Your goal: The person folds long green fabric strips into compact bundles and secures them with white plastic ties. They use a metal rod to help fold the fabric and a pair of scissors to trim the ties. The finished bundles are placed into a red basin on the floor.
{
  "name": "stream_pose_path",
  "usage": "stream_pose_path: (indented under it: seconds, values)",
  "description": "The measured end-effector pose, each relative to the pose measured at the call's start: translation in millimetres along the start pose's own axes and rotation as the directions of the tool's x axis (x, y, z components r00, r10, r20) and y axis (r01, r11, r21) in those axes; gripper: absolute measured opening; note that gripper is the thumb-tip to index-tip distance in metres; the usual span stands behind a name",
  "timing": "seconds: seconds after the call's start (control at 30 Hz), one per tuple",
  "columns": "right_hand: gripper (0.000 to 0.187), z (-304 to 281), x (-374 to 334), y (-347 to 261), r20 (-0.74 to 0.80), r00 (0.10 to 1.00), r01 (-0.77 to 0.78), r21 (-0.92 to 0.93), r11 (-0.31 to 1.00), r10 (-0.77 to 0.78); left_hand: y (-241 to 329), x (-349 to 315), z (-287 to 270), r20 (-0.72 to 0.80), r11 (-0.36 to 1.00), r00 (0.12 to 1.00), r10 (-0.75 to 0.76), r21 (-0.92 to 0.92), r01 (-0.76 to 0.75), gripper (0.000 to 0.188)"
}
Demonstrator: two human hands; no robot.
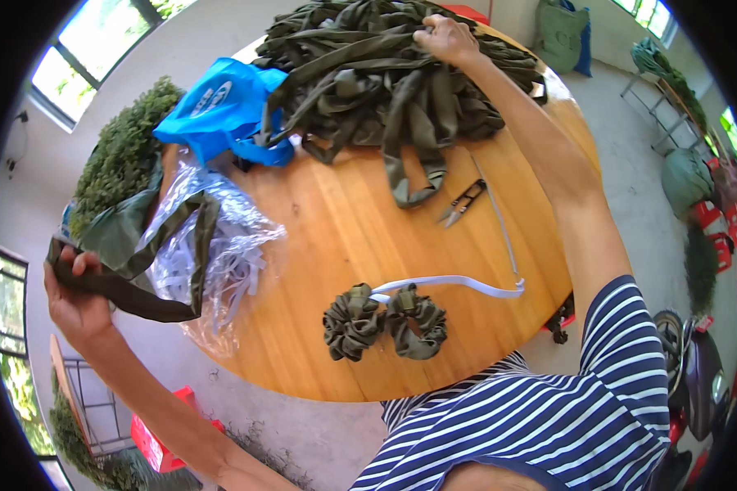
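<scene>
At the far left, my left hand (78,299) is closed round a dark olive fabric strip (151,304), which hangs in a loop beside the table edge. My right hand (450,39) reaches to the far side, its bent fingers pinching cloth on top of a big heap of olive fabric strips (352,78). Near me on the table lie two gathered olive scrunchies (352,323) side by side. A white elastic band (450,280) runs out from them, joined to a thin metal rod (504,229). Black thread snips (464,203) lie below the heap.
The round wooden table (303,237) also bears a blue bag (225,106) and a clear plastic bag of white elastic strips (221,254) on the left. Green artificial foliage (127,147) is piled past the left edge. A motorbike (704,385) stands at the right.
</scene>
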State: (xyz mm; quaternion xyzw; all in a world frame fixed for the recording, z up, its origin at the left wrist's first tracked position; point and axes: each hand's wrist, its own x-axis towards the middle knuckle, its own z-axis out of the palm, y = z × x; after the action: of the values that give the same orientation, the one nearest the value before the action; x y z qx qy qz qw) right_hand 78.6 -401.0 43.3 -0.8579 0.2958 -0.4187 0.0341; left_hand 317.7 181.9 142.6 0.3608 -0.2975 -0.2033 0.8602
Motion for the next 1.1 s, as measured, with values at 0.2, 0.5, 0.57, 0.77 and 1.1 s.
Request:
stream_pose_path:
  seconds: [0.2,0.5,0.57,0.77,1.1]
  values:
    - [0.051,-115,-177,-13,0.644,0.765,-0.033,0.021,0.999,0.012,-141,-28,130,0.264,0.946,0.926,-0.271,-0.106,0.307,0.036]
    - [0.028,-160,-274,-35,0.626,0.686,-0.577,0.157,0.802,0.37,-252,-79,172,0.115,0.866,0.87,-0.479,-0.1,0.49,0.023]
    - [0.028,-167,-277,-35,0.58,0.705,-0.634,0.259,0.728,0.408,-262,-86,167,0.086,0.863,0.875,-0.477,-0.144,0.485,0.02]
    - [0.027,-155,-275,-46,0.532,0.758,-0.46,0.026,0.888,0.377,-268,-99,174,0.032,0.842,0.874,-0.486,-0.252,0.477,0.017]
    - [0.036,-163,-279,-53,0.462,0.766,-0.527,0.054,0.848,0.447,-273,-106,159,0.004,0.735,0.794,-0.608,-0.376,0.565,0.015]
